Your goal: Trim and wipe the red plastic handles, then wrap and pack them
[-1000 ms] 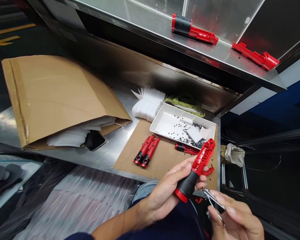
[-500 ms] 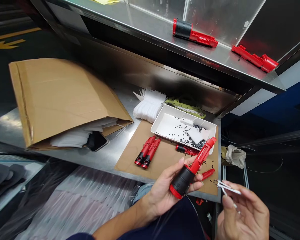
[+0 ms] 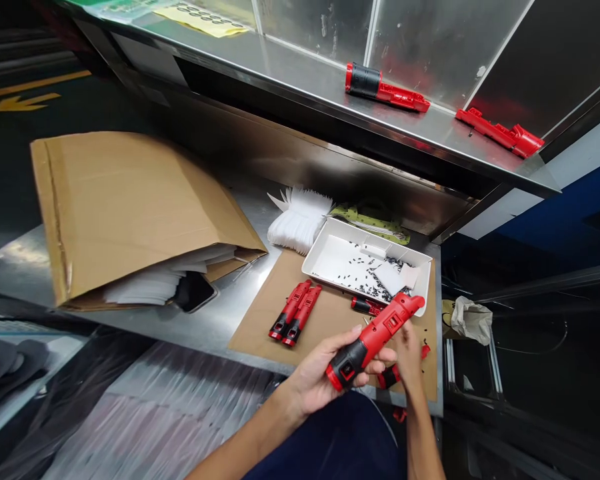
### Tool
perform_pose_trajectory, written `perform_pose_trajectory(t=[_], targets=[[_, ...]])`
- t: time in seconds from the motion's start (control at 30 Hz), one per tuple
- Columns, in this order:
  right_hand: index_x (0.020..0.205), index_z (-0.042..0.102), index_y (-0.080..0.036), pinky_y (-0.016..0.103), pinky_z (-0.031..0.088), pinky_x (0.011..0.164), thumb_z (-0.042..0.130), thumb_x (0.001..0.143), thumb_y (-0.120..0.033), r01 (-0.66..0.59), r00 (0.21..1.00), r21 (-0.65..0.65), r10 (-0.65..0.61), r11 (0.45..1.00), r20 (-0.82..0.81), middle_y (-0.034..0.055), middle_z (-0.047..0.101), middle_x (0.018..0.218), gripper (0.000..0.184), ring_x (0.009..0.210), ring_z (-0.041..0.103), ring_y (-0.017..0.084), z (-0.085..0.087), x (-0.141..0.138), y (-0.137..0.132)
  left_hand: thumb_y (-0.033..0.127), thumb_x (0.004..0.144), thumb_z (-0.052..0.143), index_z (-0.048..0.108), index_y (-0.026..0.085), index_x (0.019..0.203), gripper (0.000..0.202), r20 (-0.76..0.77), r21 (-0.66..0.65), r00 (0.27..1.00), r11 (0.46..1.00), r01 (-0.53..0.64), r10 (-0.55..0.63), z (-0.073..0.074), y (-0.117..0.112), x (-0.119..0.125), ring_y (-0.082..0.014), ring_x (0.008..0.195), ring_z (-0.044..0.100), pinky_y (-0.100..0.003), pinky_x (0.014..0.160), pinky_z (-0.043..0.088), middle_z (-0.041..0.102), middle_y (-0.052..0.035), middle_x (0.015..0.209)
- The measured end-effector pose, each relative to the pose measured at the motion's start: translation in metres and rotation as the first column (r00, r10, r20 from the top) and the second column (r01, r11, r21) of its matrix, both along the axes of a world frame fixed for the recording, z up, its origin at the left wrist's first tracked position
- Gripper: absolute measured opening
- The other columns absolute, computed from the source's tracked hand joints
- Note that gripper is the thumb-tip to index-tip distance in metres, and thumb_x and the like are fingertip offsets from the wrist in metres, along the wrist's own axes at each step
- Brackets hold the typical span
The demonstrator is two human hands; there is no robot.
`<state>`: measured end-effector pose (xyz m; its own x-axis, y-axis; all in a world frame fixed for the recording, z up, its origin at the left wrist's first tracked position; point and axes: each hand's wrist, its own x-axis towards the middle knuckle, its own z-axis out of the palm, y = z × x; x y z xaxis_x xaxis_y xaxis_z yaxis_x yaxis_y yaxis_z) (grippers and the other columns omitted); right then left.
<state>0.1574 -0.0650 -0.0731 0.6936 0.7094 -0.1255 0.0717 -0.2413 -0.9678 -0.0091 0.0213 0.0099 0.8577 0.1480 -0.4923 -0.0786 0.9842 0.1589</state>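
My left hand (image 3: 313,380) is closed around a red and black plastic tool housing (image 3: 377,335). The housing tilts up to the right, and its outer side with small rectangular openings faces me. Beside its upper end is my right hand (image 3: 410,357), low over the cardboard; its fingers look bunched, and what they hold, if anything, is hidden. Another red and black housing (image 3: 389,377) lies partly covered between my hands. Two matching assembled housings (image 3: 295,313) lie side by side on the cardboard sheet (image 3: 260,333). A further red and black piece (image 3: 363,305) lies by the tray.
A white tray (image 3: 325,257) holds small black parts and white pieces. Behind it stand a stack of white sheets (image 3: 300,217) and a green patterned item (image 3: 367,223). A large cardboard box (image 3: 145,207) occupies the left. Two red housings (image 3: 405,98) rest on the metal shelf (image 3: 300,67).
The housing in my left hand has been turned over to show its outer side. My right hand has moved left and away from me, behind the housing; its white slender tool is now hidden.
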Motion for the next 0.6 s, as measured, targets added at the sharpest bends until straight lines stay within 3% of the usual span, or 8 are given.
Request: perform_pose_trajectory(t=[0.1,0.2,0.27,0.33,0.4,0.5,0.53,0.6], targets=[[0.122,0.064,-0.022,0.034,0.057,0.070,0.041,0.088,-0.075,-0.020,0.979,0.089,0.038,0.996,-0.202,0.0087,0.074,0.097,0.067,0.082,0.068,0.020,0.032,0.017,-0.010,0.034,0.101,0.043,0.059,-0.007,0.125,0.050,0.040,0.043,0.996,0.996,0.078,-0.080,-0.008,0.001,0.002,-0.0189,0.080,0.075,-0.018,0.059,0.055,0.075,-0.0235,0.102],[0.126,0.062,-0.023,0.026,0.057,0.063,0.067,0.082,-0.062,-0.024,0.897,0.170,0.096,0.985,-0.431,0.0026,0.073,0.086,0.059,0.067,0.067,0.014,0.052,0.025,-0.010,0.041,0.098,0.049,0.058,-0.001,0.131,0.054,0.110,0.015,0.992,0.998,0.055,-0.057,-0.014,0.003,0.004,-0.0236,0.103,0.071,-0.026,0.088,0.054,0.073,-0.0207,0.115],[0.111,0.068,-0.021,0.019,0.056,0.057,0.082,0.074,-0.049,0.110,0.843,0.174,0.001,0.979,-0.538,-0.0014,0.072,0.080,0.049,0.057,0.063,0.009,0.051,0.020,-0.005,0.051,0.097,0.047,0.054,0.008,0.139,0.061,0.144,0.007,0.988,0.998,-0.054,0.053,-0.015,0.004,0.004,-0.0224,0.116,0.065,-0.029,0.103,0.045,0.068,-0.0158,0.126],[0.098,0.068,-0.020,0.017,0.057,0.059,0.087,0.066,-0.047,0.265,0.771,0.160,-0.109,0.951,-0.628,-0.0021,0.073,0.081,0.046,0.058,0.064,0.008,0.043,0.005,0.000,0.066,0.091,0.046,0.047,0.017,0.147,0.074,0.197,0.092,0.963,0.975,-0.203,0.182,-0.016,0.004,0.004,-0.0231,0.129,0.055,-0.033,0.113,0.036,0.060,-0.0119,0.139],[0.094,0.066,-0.020,0.020,0.060,0.066,0.090,0.061,-0.048,0.318,0.712,0.128,-0.148,0.939,-0.686,0.0005,0.075,0.087,0.049,0.068,0.070,0.011,0.034,-0.017,0.000,0.073,0.083,0.053,0.040,0.023,0.151,0.085,0.256,0.297,0.923,0.885,-0.357,0.286,-0.019,0.003,0.008,-0.0251,0.141,0.041,-0.035,0.120,0.022,0.052,-0.0094,0.148],[0.099,0.064,-0.017,0.027,0.061,0.070,0.080,0.070,-0.060,0.112,0.718,0.062,-0.037,0.992,-0.695,0.0079,0.077,0.090,0.054,0.079,0.075,0.019,0.033,-0.047,-0.016,0.061,0.081,0.067,0.034,0.029,0.153,0.085,0.238,0.604,0.892,0.661,-0.445,0.383,-0.025,0.001,0.018,-0.0256,0.140,0.041,-0.037,0.122,0.016,0.055,-0.0073,0.145],[0.101,0.063,-0.016,0.030,0.060,0.069,0.072,0.076,-0.066,-0.020,0.732,0.038,0.040,0.999,-0.680,0.0100,0.077,0.087,0.056,0.077,0.075,0.021,0.037,-0.052,-0.024,0.057,0.083,0.068,0.035,0.029,0.152,0.081,0.206,0.638,0.889,0.632,-0.439,0.409,-0.026,0.002,0.021,-0.0253,0.133,0.049,-0.038,0.120,0.023,0.060,-0.0078,0.138],[0.098,0.066,-0.014,0.032,0.058,0.066,0.056,0.084,-0.073,-0.277,0.788,-0.023,0.214,0.961,-0.577,0.0120,0.076,0.080,0.061,0.072,0.074,0.022,0.047,-0.051,-0.041,0.054,0.087,0.065,0.042,0.026,0.145,0.068,0.143,0.605,0.897,0.680,-0.413,0.418,-0.025,0.005,0.024,-0.0226,0.106,0.066,-0.036,0.101,0.046,0.069,-0.0087,0.117]])
